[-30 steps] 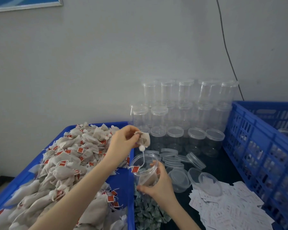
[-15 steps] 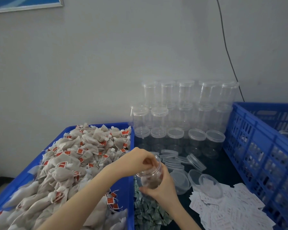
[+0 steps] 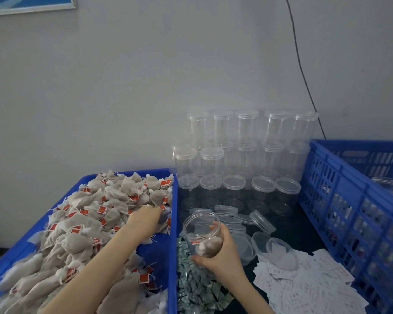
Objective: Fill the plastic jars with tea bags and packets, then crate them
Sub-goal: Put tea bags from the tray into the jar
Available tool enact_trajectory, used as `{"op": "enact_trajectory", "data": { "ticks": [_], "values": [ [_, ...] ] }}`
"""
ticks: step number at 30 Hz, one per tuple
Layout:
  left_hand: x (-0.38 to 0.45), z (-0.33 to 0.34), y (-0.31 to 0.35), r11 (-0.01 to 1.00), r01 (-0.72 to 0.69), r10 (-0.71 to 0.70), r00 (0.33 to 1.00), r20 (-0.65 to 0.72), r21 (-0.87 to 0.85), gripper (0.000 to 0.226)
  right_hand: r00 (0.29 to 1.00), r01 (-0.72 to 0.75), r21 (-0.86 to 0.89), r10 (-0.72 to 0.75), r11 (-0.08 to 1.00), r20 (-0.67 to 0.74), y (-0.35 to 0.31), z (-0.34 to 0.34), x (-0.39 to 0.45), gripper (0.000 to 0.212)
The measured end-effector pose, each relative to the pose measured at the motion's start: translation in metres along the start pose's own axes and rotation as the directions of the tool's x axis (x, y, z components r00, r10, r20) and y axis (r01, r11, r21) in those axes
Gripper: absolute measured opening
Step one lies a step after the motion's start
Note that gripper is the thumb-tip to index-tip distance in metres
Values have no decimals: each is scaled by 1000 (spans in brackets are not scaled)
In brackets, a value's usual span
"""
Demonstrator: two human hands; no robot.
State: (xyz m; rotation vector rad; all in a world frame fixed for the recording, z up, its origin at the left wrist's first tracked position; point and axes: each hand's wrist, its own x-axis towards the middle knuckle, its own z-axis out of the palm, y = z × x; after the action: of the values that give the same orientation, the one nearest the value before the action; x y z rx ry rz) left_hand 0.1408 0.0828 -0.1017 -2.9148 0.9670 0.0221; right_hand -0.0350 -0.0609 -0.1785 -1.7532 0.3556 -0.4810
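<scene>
My right hand [image 3: 222, 257] grips a clear plastic jar [image 3: 200, 230] from the side and tilts it toward the left; a few tea bags lie in its bottom. My left hand [image 3: 145, 219] lies on the pile of beige tea bags with red tags [image 3: 89, 214] near the right wall of the blue tray [image 3: 127, 174]. Its fingertips are buried among the bags, so its grip is hidden. Small green packets [image 3: 197, 288] lie heaped under the jar. White paper packets [image 3: 304, 284] are spread to the right.
Lidded empty jars [image 3: 247, 155] are stacked against the wall behind. Loose lids [image 3: 243, 220] and an open jar on its side [image 3: 279, 250] lie on the dark table. A tall blue crate [image 3: 349, 200] stands at the right, with a jar in it.
My left hand dropped a tea bag into the jar, then moved left to the tea bag pile. My right hand has kept hold of the jar and tilted it.
</scene>
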Motion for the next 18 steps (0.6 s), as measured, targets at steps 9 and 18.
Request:
{"op": "enact_trajectory", "data": {
  "ticks": [9,18],
  "values": [
    [0,52,-33,971,113,-149,976,161,209,40,1000,1,-43,-1,999,-15,1,-3,2,105],
    [10,49,-28,928,164,-218,967,130,334,39,1000,8,-83,-10,996,-29,1,-1,1,103]
  ]
}}
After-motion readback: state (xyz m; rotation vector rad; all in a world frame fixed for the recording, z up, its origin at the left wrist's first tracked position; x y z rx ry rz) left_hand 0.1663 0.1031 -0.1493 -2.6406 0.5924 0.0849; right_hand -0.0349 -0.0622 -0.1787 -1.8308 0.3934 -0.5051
